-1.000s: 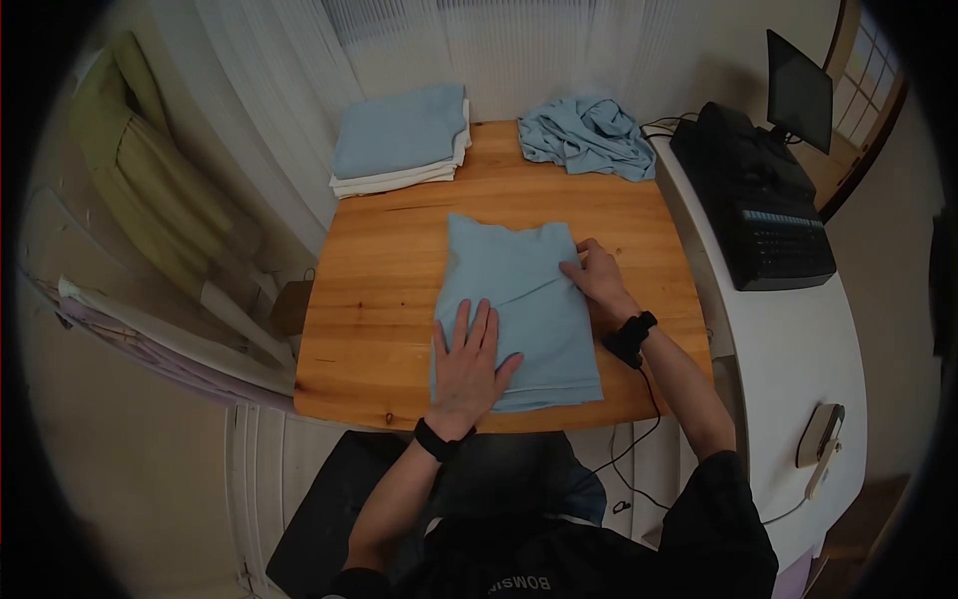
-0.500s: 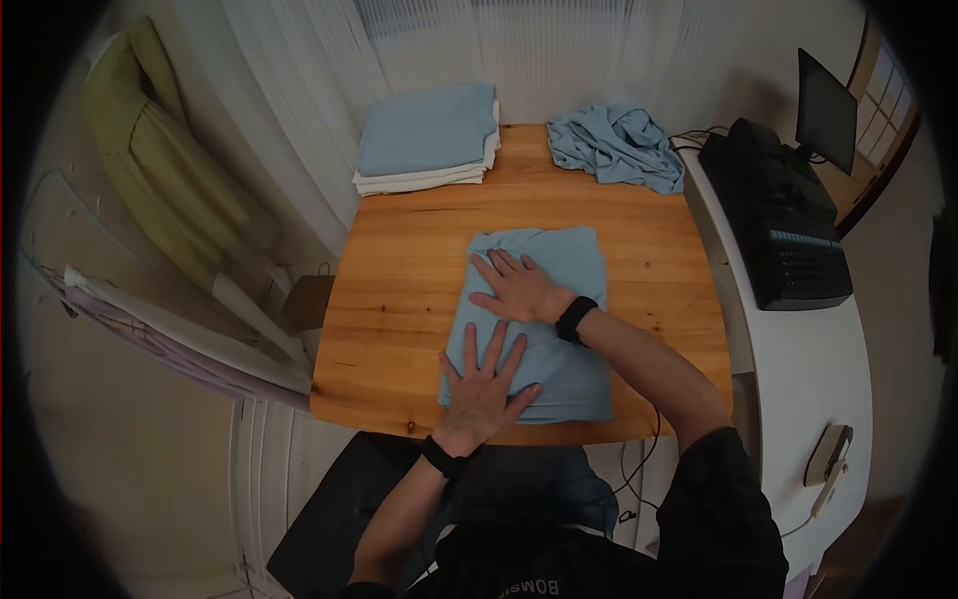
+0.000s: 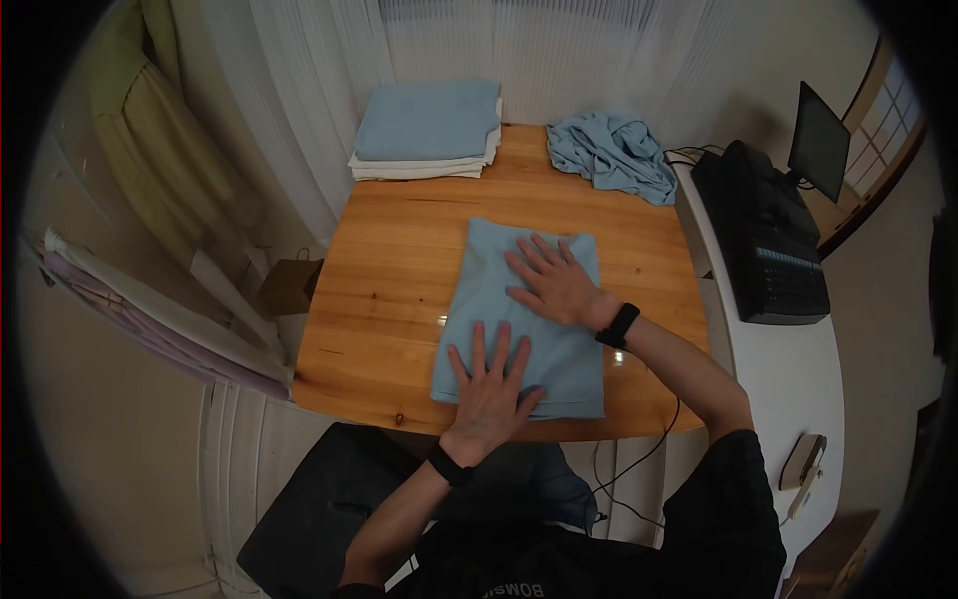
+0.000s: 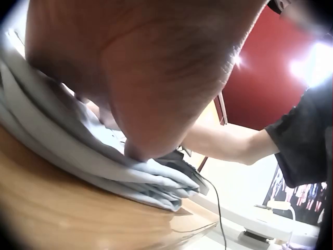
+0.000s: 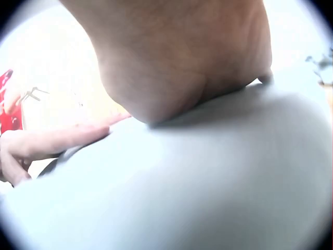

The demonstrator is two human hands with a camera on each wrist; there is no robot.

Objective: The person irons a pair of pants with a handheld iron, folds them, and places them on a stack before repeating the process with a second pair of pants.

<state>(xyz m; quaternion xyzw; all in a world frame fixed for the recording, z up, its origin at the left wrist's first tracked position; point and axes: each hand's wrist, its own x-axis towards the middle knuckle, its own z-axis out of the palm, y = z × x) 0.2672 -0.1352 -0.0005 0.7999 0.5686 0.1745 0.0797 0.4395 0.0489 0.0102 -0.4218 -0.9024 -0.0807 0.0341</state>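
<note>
A light blue garment [image 3: 499, 270], folded into a rectangle, lies flat on the wooden table [image 3: 379, 309]. My left hand [image 3: 489, 399] rests on its near part with the fingers spread. Farther up and to the right, my right hand [image 3: 561, 288] lies on the cloth, its fingers also straight and spread. Several stacked layers of the folded cloth [image 4: 104, 156] show along the edge in the left wrist view. In the right wrist view the heel of the right hand [image 5: 182, 67] touches the blue fabric [image 5: 208, 172].
At the back left stands a stack of folded blue and white cloth [image 3: 429, 125]. A crumpled blue garment [image 3: 614, 155] lies at the back right corner. Beyond the table's right edge, a white desk [image 3: 788, 389] holds a black machine with keys [image 3: 768, 250] and a monitor [image 3: 820, 140].
My right hand has moved from the garment's right edge across to its far left, then back rightward over the top. The far edge looks flatter now. The left hand stays on the near part.
</note>
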